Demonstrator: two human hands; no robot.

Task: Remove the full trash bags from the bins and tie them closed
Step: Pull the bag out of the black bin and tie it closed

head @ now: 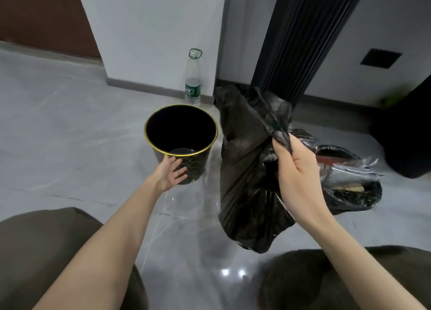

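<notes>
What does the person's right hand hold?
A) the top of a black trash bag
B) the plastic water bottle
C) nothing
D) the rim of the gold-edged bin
A: the right hand pinches the bunched top of the black trash bag, which is out of the gold-edged bin; the left hand touches that bin's side.

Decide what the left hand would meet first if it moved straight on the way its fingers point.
The left hand, open, would meet the outer wall of the black gold-rimmed bin first; it looks to be at or almost on that wall, though depth is unclear.
</notes>
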